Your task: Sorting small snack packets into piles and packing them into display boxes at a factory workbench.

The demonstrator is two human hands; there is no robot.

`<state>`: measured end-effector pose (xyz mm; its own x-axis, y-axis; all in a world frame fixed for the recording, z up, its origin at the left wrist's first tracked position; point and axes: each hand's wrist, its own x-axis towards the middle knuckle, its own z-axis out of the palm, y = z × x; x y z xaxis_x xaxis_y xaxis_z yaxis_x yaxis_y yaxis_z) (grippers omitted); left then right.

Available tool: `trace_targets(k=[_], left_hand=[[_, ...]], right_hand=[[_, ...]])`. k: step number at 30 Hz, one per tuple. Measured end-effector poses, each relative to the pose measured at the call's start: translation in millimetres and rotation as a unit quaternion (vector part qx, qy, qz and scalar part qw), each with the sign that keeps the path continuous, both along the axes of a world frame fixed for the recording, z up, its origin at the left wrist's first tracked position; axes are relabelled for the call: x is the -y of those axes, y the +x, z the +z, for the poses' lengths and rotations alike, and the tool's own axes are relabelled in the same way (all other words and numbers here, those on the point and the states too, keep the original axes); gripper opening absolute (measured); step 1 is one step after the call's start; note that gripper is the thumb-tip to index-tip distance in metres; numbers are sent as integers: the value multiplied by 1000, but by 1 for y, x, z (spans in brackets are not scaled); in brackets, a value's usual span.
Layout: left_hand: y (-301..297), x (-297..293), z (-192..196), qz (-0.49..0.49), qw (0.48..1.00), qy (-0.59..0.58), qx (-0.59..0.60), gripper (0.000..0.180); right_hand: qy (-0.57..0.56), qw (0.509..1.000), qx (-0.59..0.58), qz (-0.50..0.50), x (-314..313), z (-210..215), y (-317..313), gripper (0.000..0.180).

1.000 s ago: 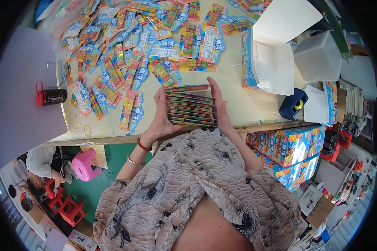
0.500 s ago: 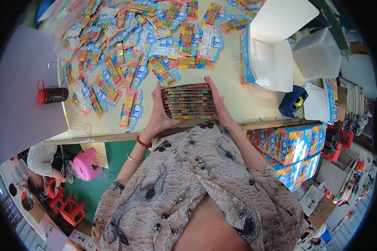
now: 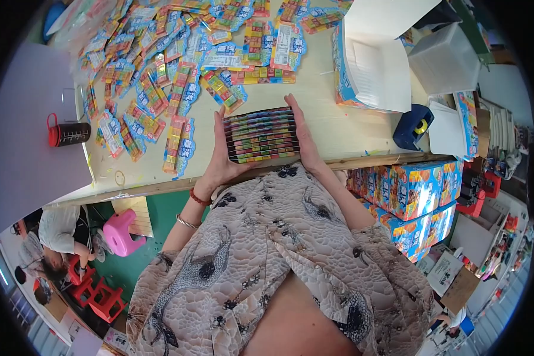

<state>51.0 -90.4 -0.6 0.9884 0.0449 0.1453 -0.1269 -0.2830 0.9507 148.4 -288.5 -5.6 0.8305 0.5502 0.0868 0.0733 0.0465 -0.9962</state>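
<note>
A stack of flat, colourful candy packs (image 3: 262, 135) stands on edge at the table's near side, several packs pressed face to face. My left hand (image 3: 221, 159) is closed on its left end, the thumb along the near side. Against the right end lies the palm of my right hand (image 3: 304, 135), with its fingers stretched upward. The stack is clasped between both hands, tilted a little. Just beyond it, loose blister candy packs (image 3: 224, 89) with blue, cloud-shaped cards are spread in a heap. Whether the stack touches the tabletop I cannot tell.
Right of the heap stands an open white-lined carton (image 3: 377, 71), with a blue tape dispenser (image 3: 413, 127) and a translucent bin (image 3: 446, 59) beside it. A dark bottle (image 3: 69, 132) is at far left. Packed blue cartons (image 3: 418, 193) are stacked below the table's right edge.
The stack has tilted slightly, its right end rising, while both hands keep their clasp on it. The whole view has shifted a little, so the table things sit further left and higher.
</note>
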Motion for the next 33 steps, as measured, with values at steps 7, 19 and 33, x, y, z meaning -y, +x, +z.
trace_targets(k=[7,19,33], left_hand=[[-3,-2,4,18,994,103,-17,126],[0,1,4,26,999,33,-33,128],[1,1,11,24,999,23,-20,135]], right_hand=[[19,998,-45,25,7,2,4,75],[-26,980,-191,58,24,14,47,43],[-53,967,-228,102,23,14,68,35]])
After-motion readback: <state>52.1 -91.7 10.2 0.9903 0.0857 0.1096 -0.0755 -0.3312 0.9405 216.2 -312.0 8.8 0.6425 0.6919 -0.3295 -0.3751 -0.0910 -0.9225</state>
